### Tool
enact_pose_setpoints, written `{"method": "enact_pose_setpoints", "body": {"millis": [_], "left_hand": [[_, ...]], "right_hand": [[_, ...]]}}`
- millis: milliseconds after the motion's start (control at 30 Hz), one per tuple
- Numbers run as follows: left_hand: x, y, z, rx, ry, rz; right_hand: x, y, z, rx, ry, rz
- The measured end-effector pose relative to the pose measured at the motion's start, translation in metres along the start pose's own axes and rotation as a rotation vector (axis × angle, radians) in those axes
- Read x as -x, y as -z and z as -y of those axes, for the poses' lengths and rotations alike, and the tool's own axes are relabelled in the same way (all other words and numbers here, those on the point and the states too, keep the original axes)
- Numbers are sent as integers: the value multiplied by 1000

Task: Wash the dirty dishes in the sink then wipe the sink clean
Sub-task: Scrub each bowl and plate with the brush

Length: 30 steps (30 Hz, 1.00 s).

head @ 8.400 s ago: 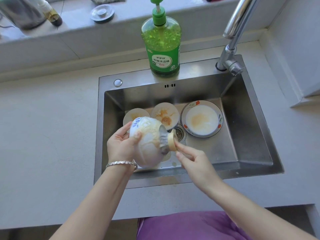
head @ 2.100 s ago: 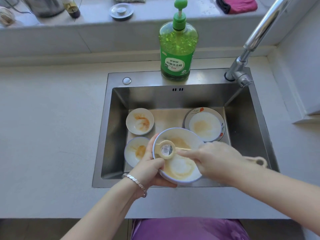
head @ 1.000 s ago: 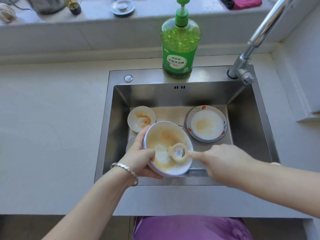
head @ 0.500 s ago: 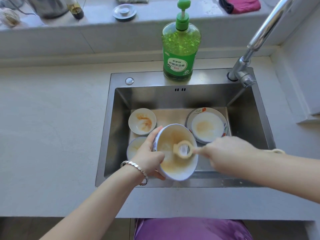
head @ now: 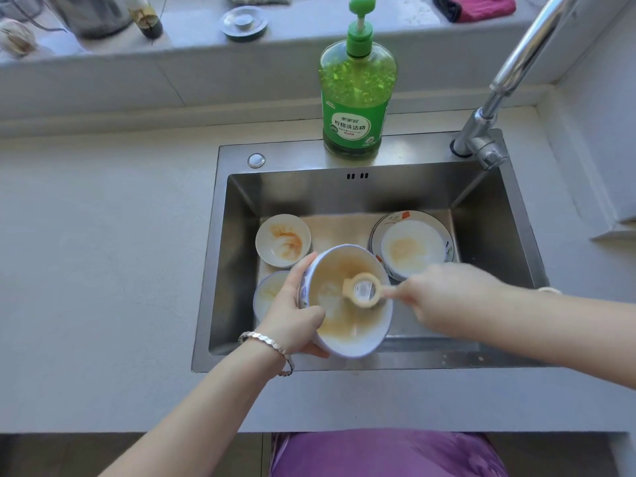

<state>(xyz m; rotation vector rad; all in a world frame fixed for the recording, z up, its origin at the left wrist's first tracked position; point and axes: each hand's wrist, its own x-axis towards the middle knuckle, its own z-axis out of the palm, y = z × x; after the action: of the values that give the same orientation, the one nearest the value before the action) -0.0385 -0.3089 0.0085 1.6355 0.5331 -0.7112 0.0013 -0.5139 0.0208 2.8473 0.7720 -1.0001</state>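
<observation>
Left hand [head: 293, 316] grips bowl [head: 335, 330] rim, brush [head: 363, 290] inside

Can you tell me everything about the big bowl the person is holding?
The big bowl is round and deep. It looks ceramic, white inside with a blue pattern outside. Yellow-brown smears cover its inside, so it is dirty. It is tilted, with its opening facing up toward the camera, over the front of the sink. The left hand grips its left side. The round head of a scrub brush, held by the right hand, sits inside it.

Metal plug [head: 244, 22] and pink cloth [head: 481, 6] sit on ledge [head: 406, 18].
</observation>
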Motion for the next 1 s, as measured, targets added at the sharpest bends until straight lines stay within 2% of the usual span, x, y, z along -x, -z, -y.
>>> {"method": "enact_pose_setpoints", "body": {"millis": [67, 167, 233, 333, 400, 467, 567, 633, 800, 900, 1000], "left_hand": [[-2, 3, -1, 35, -13, -32], [-3, 6, -5, 64, 15, -35], [1, 3, -4, 55, 62, 18], [5, 1, -1, 100, 104, 84], [4, 3, 1, 165, 97, 92], [3, 7, 2, 187, 79, 85], [2, 13, 4, 170, 63, 82], [2, 12, 3, 153, 51, 95], [3, 4, 0, 151, 52, 150], [4, 4, 4, 286, 72, 187], [5, 5, 3, 389, 73, 219]], "right_hand": [[-1, 7, -5, -83, -59, 6], [10, 7, 7, -280, -38, 150], [16, 5, 12, -505, -26, 274], [20, 6, 8, -999, -174, 451], [24, 6, 6, -1165, -190, 524], [25, 7, 0, -1123, -185, 502], [23, 14, -15, -897, -206, 381], [22, 15, -17, -871, -204, 391], [23, 9, 1, -1164, -180, 557], [22, 3, 12, -1343, -194, 508], [19, 0, 28, -1504, -203, 367]]}}
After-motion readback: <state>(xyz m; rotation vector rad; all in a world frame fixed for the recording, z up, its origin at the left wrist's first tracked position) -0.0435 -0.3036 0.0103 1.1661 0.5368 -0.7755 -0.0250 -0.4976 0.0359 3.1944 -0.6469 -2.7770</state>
